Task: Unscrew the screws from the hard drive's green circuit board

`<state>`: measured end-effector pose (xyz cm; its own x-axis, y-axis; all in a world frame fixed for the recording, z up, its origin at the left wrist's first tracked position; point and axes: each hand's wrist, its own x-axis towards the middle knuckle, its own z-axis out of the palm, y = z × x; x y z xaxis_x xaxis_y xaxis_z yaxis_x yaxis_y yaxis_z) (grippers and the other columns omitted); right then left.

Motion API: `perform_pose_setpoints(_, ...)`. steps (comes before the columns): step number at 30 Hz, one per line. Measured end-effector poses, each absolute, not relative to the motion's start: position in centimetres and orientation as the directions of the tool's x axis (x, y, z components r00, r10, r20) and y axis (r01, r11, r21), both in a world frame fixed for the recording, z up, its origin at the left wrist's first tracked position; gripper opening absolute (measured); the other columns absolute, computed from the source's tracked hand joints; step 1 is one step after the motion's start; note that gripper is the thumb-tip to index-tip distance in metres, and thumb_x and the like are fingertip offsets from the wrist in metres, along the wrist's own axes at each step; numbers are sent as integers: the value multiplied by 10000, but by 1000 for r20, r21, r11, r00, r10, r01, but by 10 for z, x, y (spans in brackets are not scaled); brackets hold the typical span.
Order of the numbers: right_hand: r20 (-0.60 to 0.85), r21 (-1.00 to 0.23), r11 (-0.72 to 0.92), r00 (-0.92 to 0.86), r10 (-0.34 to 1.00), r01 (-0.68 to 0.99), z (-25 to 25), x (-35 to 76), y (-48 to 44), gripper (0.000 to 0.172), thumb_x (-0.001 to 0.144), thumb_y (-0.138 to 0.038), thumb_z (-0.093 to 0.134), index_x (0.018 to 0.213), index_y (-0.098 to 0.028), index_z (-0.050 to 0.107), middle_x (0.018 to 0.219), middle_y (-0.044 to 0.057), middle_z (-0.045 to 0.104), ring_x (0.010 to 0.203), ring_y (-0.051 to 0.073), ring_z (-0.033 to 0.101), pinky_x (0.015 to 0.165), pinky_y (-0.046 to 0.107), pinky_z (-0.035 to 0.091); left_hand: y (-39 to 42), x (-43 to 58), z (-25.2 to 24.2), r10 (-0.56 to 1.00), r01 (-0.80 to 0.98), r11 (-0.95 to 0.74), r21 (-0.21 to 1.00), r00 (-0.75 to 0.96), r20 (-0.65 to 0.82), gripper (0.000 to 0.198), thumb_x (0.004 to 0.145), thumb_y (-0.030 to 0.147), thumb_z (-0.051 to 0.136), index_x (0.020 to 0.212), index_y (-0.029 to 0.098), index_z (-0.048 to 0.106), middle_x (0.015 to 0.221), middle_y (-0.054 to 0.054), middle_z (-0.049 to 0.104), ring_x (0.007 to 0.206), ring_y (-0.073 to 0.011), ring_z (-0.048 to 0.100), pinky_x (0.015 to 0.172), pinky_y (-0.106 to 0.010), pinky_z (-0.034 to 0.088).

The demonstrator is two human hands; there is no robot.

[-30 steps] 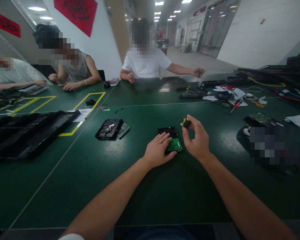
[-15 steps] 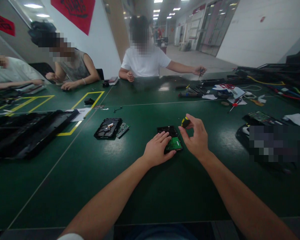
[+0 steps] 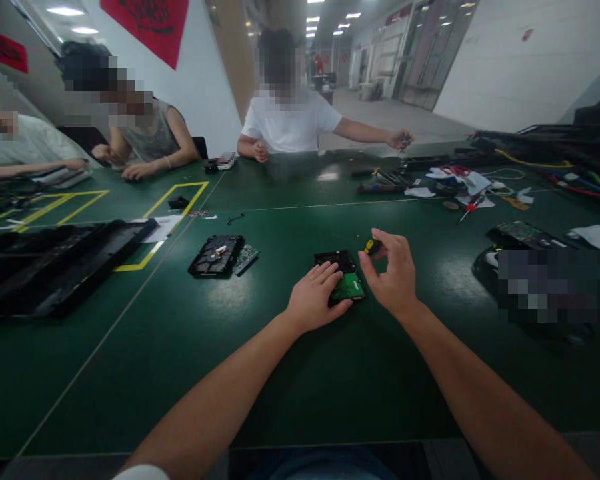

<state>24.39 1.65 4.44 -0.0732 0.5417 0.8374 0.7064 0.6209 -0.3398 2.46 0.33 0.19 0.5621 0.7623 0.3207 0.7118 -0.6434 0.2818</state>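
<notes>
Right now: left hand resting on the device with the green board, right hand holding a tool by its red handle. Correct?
Handle colour is wrong: the head view shows the right hand holding a yellow-and-black handle. The left hand does rest on the device with the green board.

Smooth and glossy across the broad dark-green tabletop (image 3: pixel 290 390); matt, plastic-looking on the long black panel (image 3: pixel 100 253); plastic-looking on the stubby yellow-and-black handle (image 3: pixel 370 247); smooth on the rectangular green circuit board (image 3: pixel 349 289); papery on the flat white sheet (image 3: pixel 165 228).
</notes>
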Motion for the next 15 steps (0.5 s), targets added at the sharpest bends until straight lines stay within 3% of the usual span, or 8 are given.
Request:
perform_pose_setpoints(5, 832, -340, 624, -84, 548, 704, 45, 245, 17, 554, 1000, -272, 672, 1526, -329, 505, 1223, 93, 623, 982, 245, 676, 811, 438, 639, 4, 25, 1, 764, 713, -641, 284, 560, 321, 693, 963, 621, 616, 1495, 178, 576, 1628, -117, 522, 1552, -302, 441, 1317, -500, 340)
perform_pose_setpoints(10, 817, -341, 631, -113, 565, 697, 44, 243, 16, 590, 1032, -238, 580, 1596, -309, 427, 1311, 116, 643, 1042, 263, 681, 893, 476, 636, 3, 25, 4, 767, 715, -639, 284, 559, 316, 695, 969, 625, 603, 1489, 165, 582, 1629, -119, 519, 1548, -301, 448, 1318, -498, 338)
perform_pose_setpoints(15, 831, -336, 614, -82, 550, 714, 46, 243, 16, 558, 1010, -287, 650, 1538, -311, 470, 1271, 108, 643, 996, 256, 676, 838, 459, 635, 3, 25, 5, 766, 715, -639, 284, 559, 317, 694, 968, 623, 603, 1488, 163, 583, 1630, -117, 518, 1550, -303, 444, 1324, -494, 327)
